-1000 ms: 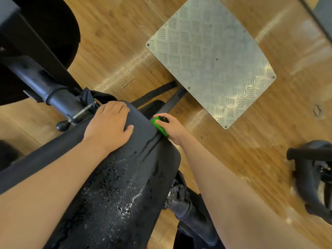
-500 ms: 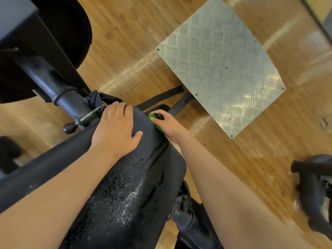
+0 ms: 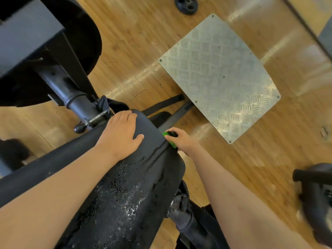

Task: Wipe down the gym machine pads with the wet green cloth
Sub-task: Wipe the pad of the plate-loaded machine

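Two hands on the job. Left hand (image 3: 120,133) lies flat with straight fingers on the top end of the black pad (image 3: 107,221), bracing it and gripping nothing. Right hand (image 3: 182,141), at 3 o'clock from the left, is curled round the wet green cloth (image 3: 172,144), pressed against the pad's side edge by the seam (image 3: 154,152). Water beads (image 3: 125,203) sit toward 6 o'clock.

My take: bunch the cloth tight into that seam and drag it along the edge in one long pass toward 6 o'clock, with the left hand steadying the pad. Watch for drips on the wood floor (image 3: 136,42) near the tread plate (image 3: 221,78) at 1 o'clock.
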Demonstrator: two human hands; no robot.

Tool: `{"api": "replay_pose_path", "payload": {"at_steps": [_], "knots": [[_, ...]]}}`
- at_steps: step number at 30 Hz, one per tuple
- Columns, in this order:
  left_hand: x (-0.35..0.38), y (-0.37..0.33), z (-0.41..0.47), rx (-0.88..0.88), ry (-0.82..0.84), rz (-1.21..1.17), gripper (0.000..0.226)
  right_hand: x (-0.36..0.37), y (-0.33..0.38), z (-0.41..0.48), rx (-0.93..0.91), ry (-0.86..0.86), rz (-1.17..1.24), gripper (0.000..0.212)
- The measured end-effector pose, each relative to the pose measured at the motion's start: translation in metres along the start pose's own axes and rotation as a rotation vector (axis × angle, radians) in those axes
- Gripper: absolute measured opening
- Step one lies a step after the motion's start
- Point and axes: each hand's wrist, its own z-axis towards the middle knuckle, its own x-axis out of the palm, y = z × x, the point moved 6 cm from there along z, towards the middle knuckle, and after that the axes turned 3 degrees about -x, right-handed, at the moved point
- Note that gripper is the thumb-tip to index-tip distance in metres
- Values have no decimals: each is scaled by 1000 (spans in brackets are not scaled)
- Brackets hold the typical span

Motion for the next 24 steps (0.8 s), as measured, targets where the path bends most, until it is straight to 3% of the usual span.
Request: {"api": "replay_pose_path", "payload": {"at_steps": [5,9,12,17,24], "knots": [[-15,-30,-30,86,-36,15,64,-17,-37,-49,55,-179,12,15],[-28,-54,-58,178,-52,75,61,-19,-64,-96,201,-300,96,7],[-32,-66,-89,255,-44,163,56,-13,-69,-147,234,-387,201,15],[-42,-87,-157,357,-26,258,56,-8,-32,-243,91,-567,289,8],[-79,-136,-272,571,-154,233,54,-3,14,-409,-123,-785,336,6]]}}
